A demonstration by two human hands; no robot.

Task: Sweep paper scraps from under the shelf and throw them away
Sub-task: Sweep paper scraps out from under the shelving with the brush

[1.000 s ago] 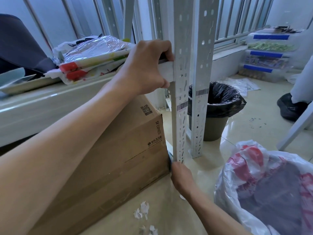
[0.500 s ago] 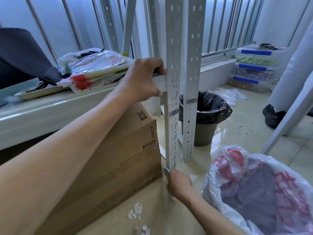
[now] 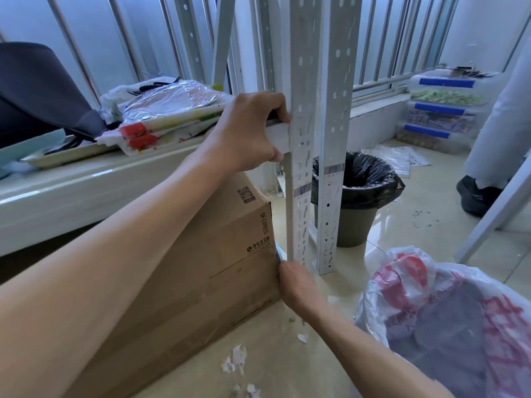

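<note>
Cardboard box (image 3: pixel 184 271) blocks under shelf (image 3: pixel 86 191); narrow gap by upright (image 3: pixel 298 168); floor (image 3: pixel 287 363) open.

The shelf post (image 3: pixel 298 139) is pale grey-white, punched with rows of slots and bearing a black-striped barcode label. At 7 o'clock from it, the cardboard box (image 3: pixel 201 268) is brown with black print. At 3 o'clock the bin (image 3: pixel 355 222) is olive-grey, lined black. The plastic bag (image 3: pixel 431 297) at 5 o'clock is white with red print. The paper scraps (image 3: pixel 234 361) are white on the glossy beige floor (image 3: pixel 402 234).
</note>
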